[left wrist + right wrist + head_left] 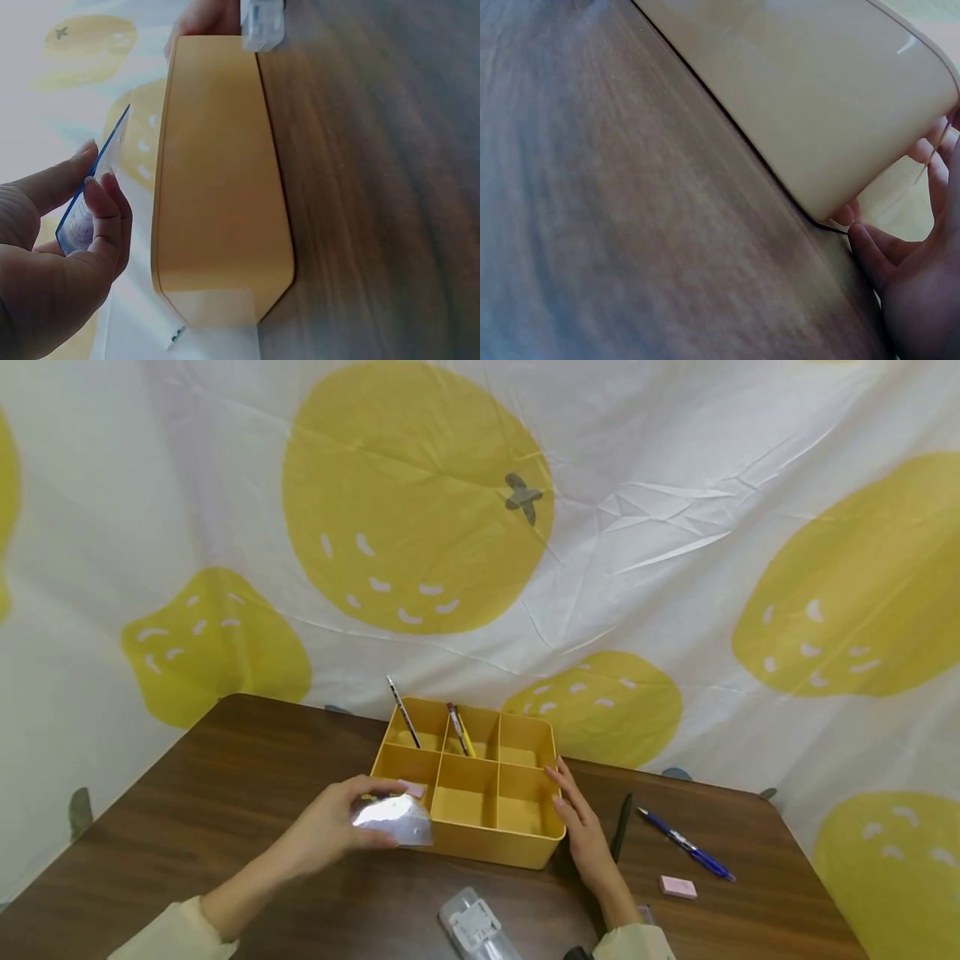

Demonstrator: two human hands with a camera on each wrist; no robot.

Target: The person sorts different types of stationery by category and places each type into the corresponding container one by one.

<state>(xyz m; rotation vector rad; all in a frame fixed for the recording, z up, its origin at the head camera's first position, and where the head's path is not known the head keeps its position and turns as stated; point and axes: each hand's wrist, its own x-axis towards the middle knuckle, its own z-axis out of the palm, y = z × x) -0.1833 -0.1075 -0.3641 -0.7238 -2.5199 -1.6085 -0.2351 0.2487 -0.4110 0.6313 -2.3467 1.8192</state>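
Note:
My left hand (341,818) pinches a clear half-round protractor (396,820) in front of a yellow divided box (487,843). In the left wrist view the protractor (94,180) appears nearly edge-on, with a blue edge, between thumb and fingers, apart from the box wall. The right hand (585,835) rests against the box's right side, its fingertips at the rim. A pink eraser (412,788) lies in the front-left compartment, partly behind the left hand. A patterned pencil (403,712) leans in the back-left compartment; a dark pen (456,727) and a yellow stick (466,732) stand in the back-middle one.
On the brown table (300,743), a blue pen (686,843), a second pink eraser (678,887) and a long black object (622,827) lie right of the box. A clear case with a white part (476,927) lies in front. A lemon-print cloth (615,568) hangs behind.

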